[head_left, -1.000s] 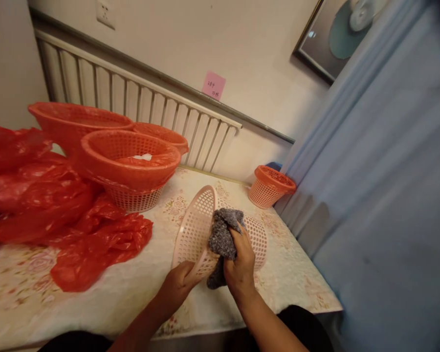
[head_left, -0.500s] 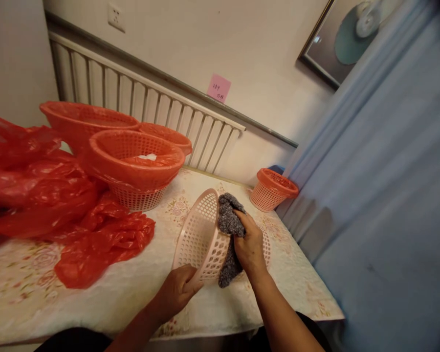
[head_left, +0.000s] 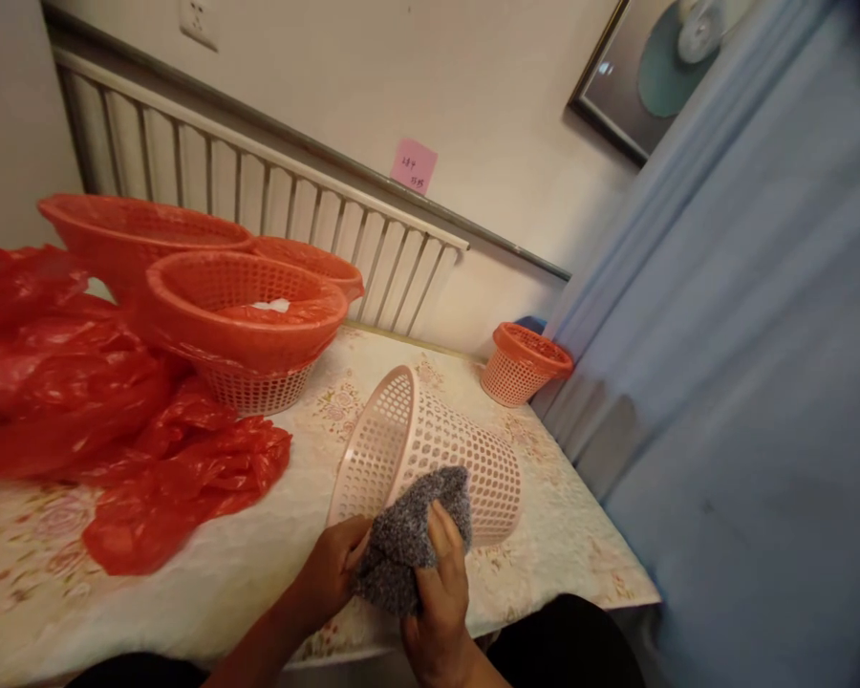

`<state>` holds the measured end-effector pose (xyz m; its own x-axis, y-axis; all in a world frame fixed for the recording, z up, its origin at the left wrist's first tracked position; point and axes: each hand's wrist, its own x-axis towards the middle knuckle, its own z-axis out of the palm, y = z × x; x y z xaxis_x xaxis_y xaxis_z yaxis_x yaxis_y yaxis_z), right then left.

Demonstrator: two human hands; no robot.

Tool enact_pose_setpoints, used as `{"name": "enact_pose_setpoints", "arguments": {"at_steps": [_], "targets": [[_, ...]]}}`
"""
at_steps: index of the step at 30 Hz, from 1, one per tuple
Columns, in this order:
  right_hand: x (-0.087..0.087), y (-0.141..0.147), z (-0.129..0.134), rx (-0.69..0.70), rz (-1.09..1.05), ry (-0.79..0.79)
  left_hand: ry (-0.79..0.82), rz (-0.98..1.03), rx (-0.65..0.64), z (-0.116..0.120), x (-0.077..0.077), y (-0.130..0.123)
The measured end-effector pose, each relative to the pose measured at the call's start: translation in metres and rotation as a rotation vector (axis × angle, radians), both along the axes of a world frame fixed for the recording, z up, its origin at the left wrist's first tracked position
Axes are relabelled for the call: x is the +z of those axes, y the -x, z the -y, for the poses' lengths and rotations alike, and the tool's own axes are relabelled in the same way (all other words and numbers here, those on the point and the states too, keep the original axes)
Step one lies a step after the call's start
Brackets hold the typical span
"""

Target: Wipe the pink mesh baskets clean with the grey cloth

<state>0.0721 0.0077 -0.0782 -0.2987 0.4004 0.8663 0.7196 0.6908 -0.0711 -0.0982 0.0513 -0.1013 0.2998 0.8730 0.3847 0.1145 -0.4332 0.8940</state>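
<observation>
A pale pink plastic basket (head_left: 465, 449) with perforated walls lies on its side, its mouth facing left. My left hand (head_left: 333, 566) is closed on the near edge of its rim. In my right hand (head_left: 440, 597) is a dark grey fuzzy cloth (head_left: 408, 545), pressed against the near side of the basket just behind the rim. The cloth covers part of the rim and hides some of my left fingertips.
Several baskets lined with red bags, one in front (head_left: 258, 382), stand at the back left. Crumpled red plastic bags (head_left: 150, 478) lie before them on the floral-covered table (head_left: 244, 583). A small basket (head_left: 512, 375) stands beside the blue curtain (head_left: 723, 382); a radiator (head_left: 272, 196) lines the wall.
My right hand has moved the cloth from the top of the basket down its near side, toward my left hand. The view has shifted slightly.
</observation>
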Motion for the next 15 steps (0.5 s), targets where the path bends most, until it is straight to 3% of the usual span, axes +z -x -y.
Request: {"name": "enact_pose_setpoints", "arguments": {"at_steps": [3,10,15], "targets": [[0.015,-0.005,-0.009,0.017,0.001,0.014,-0.013,-0.02,0.019,-0.002,-0.002,0.0],[0.079,0.007,-0.041,-0.09,-0.267,0.148,0.055,-0.067,-0.015,-0.005,-0.003,0.003],[0.084,0.001,-0.048,-0.06,-0.137,0.183,0.07,-0.052,0.0,-0.006,-0.006,0.006]]}}
